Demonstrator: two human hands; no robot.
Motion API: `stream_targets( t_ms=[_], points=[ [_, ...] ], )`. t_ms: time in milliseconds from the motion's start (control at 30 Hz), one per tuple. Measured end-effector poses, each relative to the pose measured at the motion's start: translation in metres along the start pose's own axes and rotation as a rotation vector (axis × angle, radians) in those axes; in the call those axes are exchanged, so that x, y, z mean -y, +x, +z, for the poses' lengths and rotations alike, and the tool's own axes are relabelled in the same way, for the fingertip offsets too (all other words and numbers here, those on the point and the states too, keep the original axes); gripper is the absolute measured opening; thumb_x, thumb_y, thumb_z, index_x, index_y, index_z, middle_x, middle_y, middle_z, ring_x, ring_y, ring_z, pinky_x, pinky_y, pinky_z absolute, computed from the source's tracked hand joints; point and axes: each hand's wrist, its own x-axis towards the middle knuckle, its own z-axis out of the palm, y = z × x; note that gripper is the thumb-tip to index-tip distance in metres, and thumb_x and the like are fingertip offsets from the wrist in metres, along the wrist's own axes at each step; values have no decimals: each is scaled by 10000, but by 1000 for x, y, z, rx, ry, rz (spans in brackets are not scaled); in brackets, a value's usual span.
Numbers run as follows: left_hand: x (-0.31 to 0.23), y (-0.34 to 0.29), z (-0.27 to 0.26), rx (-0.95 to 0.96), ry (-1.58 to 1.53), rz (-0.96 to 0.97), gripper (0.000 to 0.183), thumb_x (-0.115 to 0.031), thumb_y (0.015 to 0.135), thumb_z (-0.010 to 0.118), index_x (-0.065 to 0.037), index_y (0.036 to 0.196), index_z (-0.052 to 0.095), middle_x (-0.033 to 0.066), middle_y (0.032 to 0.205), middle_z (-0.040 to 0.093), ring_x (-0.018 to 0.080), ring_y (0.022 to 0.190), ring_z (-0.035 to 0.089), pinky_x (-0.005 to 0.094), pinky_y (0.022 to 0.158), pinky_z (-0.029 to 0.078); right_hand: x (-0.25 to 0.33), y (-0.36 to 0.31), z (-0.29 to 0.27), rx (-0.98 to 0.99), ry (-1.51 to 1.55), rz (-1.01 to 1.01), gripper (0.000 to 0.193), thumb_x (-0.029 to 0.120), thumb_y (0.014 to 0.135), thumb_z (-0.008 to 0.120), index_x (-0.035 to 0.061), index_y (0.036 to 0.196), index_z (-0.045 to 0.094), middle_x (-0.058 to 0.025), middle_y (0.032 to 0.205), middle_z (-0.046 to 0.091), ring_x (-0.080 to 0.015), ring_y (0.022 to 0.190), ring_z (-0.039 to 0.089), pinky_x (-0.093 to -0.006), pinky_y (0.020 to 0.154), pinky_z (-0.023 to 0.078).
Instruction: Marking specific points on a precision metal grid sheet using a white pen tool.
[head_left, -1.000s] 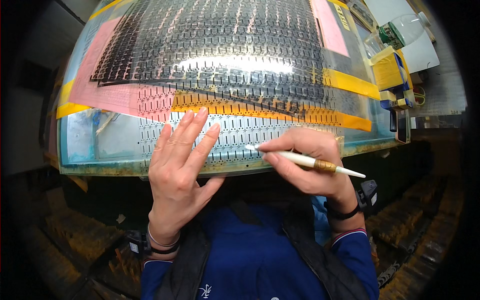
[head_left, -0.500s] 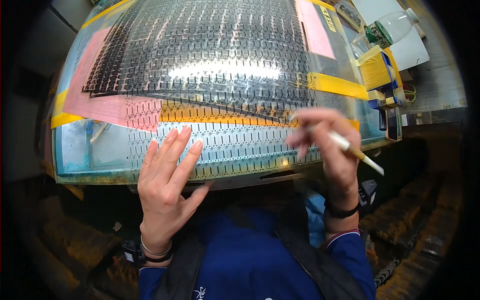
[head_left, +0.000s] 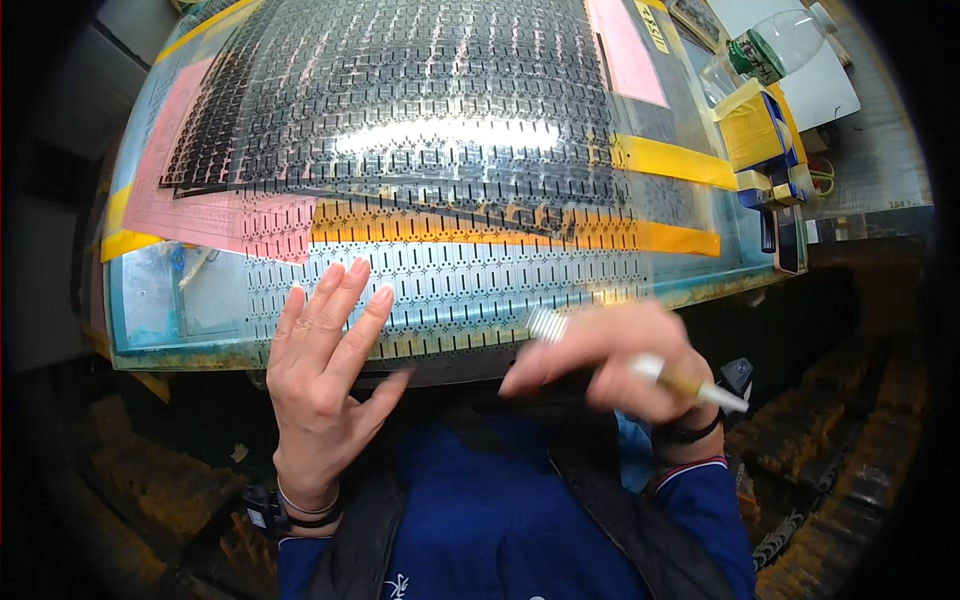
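A clear film sheet printed with rows of small black marks [head_left: 430, 290] lies over the glass table, its near part reaching the front edge. My left hand [head_left: 325, 360] rests its stretched, slightly spread fingertips on the film's near left part, thumb out to the side. My right hand [head_left: 630, 365], blurred by motion, is by the table's front edge at the right. It grips a slim white-and-tan pen-like tool [head_left: 683, 383], whose pale end points back to the right. A small striped shiny patch [head_left: 547, 324] shows beside its fingers; I cannot tell what it is.
Darker patterned films [head_left: 400, 90], a pink sheet [head_left: 200, 190] and yellow tape strips [head_left: 675, 162] cover the glass table [head_left: 180, 355]. On the right are a yellow-and-blue holder [head_left: 755, 140], a clear bottle with a green label [head_left: 765, 55] and white paper [head_left: 820, 95].
My right hand has come toward me, from over the film to the table's front edge, still gripping the tool. My left hand has shifted very slightly left.
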Motion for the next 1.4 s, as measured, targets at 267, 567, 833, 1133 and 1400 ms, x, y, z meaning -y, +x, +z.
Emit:
stream_targets(
  t_ms=[267, 567, 833, 1133, 1400],
  points=[
    [1, -4, 1, 5, -16, 6, 734, -128, 668, 859, -88, 1359, 613, 159, 1477, 539, 352, 1401, 475, 526, 1169, 304, -7, 8, 3, -521, -131, 320, 148, 22, 857, 718, -31, 993, 737, -101, 808, 724, -115, 719, 680, -246, 636, 515],
    [1, -6, -2, 21, -9, -1, 735, -129, 663, 858, -80, 1355, 615, 162, 1481, 535, 346, 1408, 470, 524, 1173, 299, -3, 11, -3, -318, -400, 211, 121, 39, 833, 738, -13, 942, 747, -91, 782, 726, -117, 680, 683, -252, 606, 514],
    [0, -5, -2, 26, -6, -9, 730, -139, 666, 861, -80, 1353, 621, 157, 1481, 537, 340, 1410, 468, 523, 1177, 295, -4, 6, -1, -344, -337, 254, 105, 40, 830, 736, -14, 919, 747, -80, 759, 719, -94, 667, 666, -240, 594, 505],
    [-1, -5, 0, -8, -14, -30, 728, -133, 635, 863, -121, 1332, 650, 132, 1452, 570, 328, 1374, 508, 516, 1154, 330, -5, 3, -2, -369, -276, 271, 114, 47, 830, 730, -11, 928, 741, -86, 775, 720, -103, 677, 675, -243, 607, 513],
    [-2, -5, 0, -15, -13, -34, 724, -132, 637, 862, -122, 1330, 653, 132, 1448, 574, 327, 1373, 509, 512, 1157, 328, -7, 4, -3, -373, -308, 255, 113, 47, 833, 722, -11, 929, 737, -90, 780, 720, -120, 674, 678, -256, 609, 514]
  ],
)
